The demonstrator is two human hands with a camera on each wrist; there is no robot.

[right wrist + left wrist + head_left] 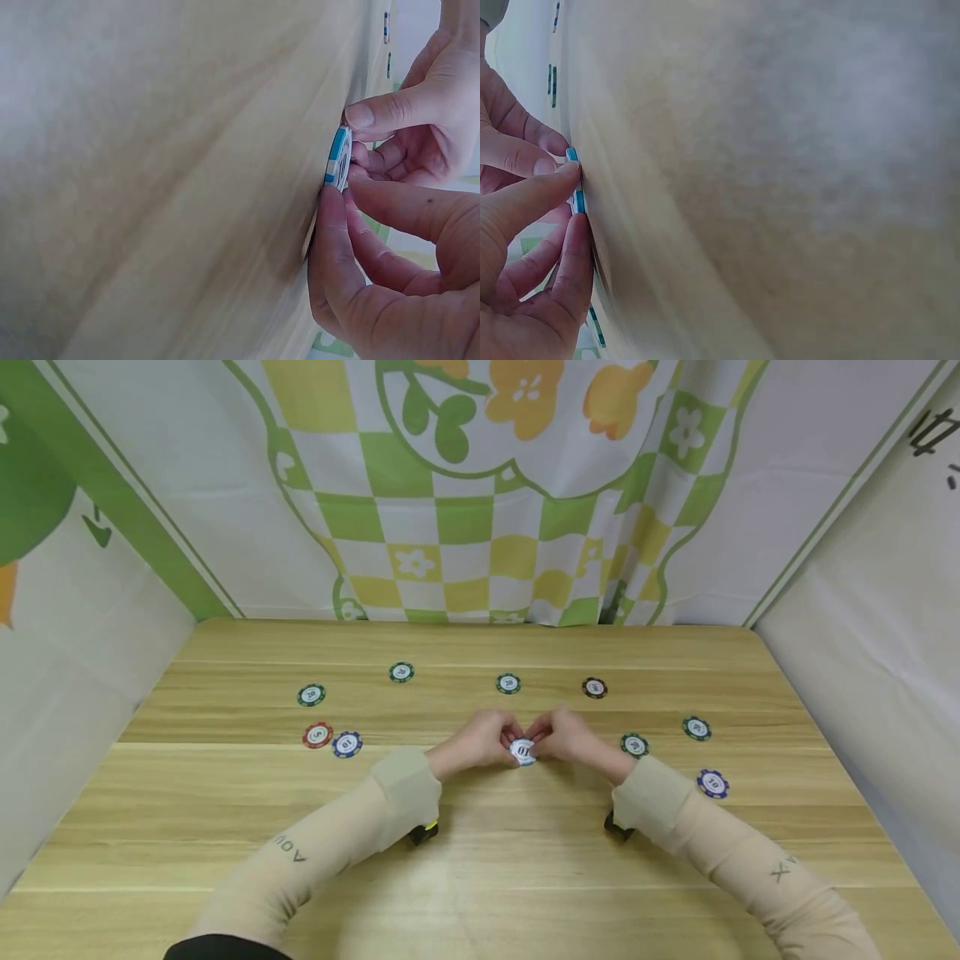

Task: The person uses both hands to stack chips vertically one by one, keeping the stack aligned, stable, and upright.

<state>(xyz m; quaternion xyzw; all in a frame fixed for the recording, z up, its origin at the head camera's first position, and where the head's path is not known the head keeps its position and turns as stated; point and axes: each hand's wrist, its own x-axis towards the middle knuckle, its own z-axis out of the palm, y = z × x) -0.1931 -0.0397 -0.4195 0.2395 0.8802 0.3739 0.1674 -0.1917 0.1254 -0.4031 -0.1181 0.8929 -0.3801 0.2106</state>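
A blue-and-white poker chip (pixel 522 752) marked 10 lies between both hands, low over the middle of the wooden table. My left hand (pixel 483 739) pinches it from the left with thumb and fingers. From the other side my right hand (pixel 564 737) grips its edge between thumb and fingertips. Seen side-on in the right wrist view, the chip (pixel 339 154) shows its blue and white rim and stands close to the tabletop. Fingertips cover part of the chip (pixel 578 196) in the left wrist view. Whether it touches the table I cannot tell.
Several chips lie flat around: a green chip (pixel 508 683) and a black chip (pixel 595 687) behind the hands, a red chip (pixel 318 735) beside a blue chip (pixel 347 744) at left, another green chip (pixel 634 745) near the right wrist. A patterned curtain (pixel 465 518) hangs behind the table.
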